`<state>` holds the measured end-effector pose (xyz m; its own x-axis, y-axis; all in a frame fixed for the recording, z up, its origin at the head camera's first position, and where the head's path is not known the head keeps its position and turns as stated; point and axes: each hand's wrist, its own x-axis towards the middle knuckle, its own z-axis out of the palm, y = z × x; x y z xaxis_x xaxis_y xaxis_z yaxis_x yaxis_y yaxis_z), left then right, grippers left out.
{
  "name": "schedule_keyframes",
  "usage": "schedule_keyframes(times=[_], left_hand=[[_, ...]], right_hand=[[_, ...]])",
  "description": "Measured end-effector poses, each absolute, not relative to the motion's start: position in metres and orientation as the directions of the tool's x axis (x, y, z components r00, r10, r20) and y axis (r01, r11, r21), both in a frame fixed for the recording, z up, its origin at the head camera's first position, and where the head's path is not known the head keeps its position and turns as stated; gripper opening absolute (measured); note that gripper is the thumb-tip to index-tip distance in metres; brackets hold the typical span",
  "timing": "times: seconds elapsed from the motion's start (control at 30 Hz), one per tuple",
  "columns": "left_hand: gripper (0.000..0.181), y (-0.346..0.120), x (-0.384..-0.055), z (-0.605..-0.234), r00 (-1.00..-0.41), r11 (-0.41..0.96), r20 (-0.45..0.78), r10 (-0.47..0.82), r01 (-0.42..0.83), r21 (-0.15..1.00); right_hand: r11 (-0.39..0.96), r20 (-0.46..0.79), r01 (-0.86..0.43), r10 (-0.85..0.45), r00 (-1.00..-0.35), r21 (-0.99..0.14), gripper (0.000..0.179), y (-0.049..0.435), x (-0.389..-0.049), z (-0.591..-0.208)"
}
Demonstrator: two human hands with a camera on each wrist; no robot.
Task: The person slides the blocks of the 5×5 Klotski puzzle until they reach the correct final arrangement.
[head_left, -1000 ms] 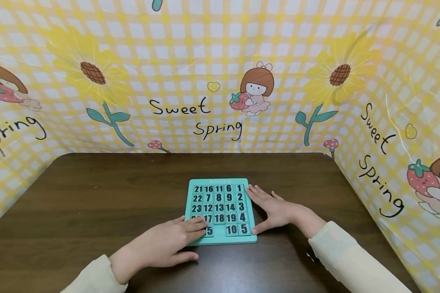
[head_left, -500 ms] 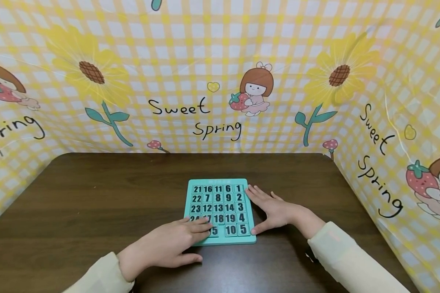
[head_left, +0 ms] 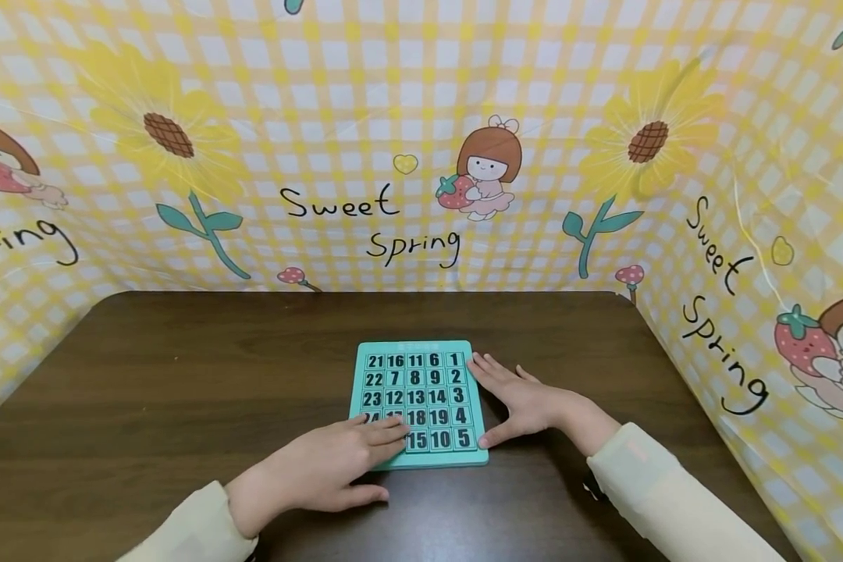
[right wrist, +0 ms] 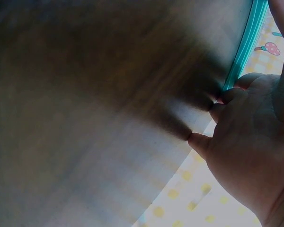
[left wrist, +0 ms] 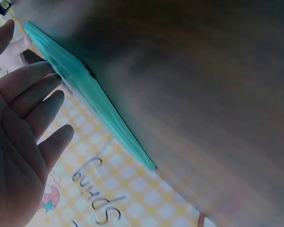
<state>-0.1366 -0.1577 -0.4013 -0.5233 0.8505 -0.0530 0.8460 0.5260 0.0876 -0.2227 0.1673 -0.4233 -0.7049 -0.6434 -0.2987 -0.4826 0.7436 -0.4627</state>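
A turquoise sliding number puzzle (head_left: pixel 435 460) lies flat on the table, its black-numbered tiles facing up. My left hand (head_left: pixel 323 464) reaches over its lower left corner, straight fingertips on the bottom row right beside the 15 tile (head_left: pixel 417 442). That hand covers the bottom-left tiles and part of 17 and 24. Along the puzzle's right side rests my right hand (head_left: pixel 523 400), fingertips at the upper edge and thumb near the lower corner. The left wrist view shows extended fingers (left wrist: pixel 47 106) against the puzzle's side. In the right wrist view, fingers touch the turquoise edge (right wrist: pixel 244 49).
The dark brown wooden table (head_left: pixel 183 367) extends around the puzzle on all sides. Behind it and to both sides hangs a yellow checked cloth (head_left: pixel 351 117) printed with sunflowers and "Sweet Spring".
The 15 tile has slid right, closing the gap beside the 10 tile. My left hand has shifted slightly right along with it. The right hand stays at the puzzle's edge.
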Motion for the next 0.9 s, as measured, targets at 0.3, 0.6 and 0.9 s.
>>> schedule_keyframes(times=[0.3, 0.6, 0.9], left_hand=[[0.054, -0.19, -0.126, -0.396, -0.614, 0.611, -0.015, 0.789, 0.781, 0.133], [0.053, -0.202, -0.12, -0.399, -0.65, 0.644, -0.004, 0.76, 0.753, 0.131], [0.055, -0.202, -0.121, -0.404, -0.642, 0.639, -0.014, 0.766, 0.76, 0.116]], right_hand=[[0.746, -0.303, -0.48, -0.641, -0.705, -0.463, 0.121, 0.167, -0.223, -0.423], [0.751, -0.305, -0.473, -0.634, -0.71, -0.461, 0.121, 0.167, -0.222, -0.423], [0.753, -0.31, -0.474, -0.634, -0.709, -0.456, 0.12, 0.166, -0.223, -0.424]])
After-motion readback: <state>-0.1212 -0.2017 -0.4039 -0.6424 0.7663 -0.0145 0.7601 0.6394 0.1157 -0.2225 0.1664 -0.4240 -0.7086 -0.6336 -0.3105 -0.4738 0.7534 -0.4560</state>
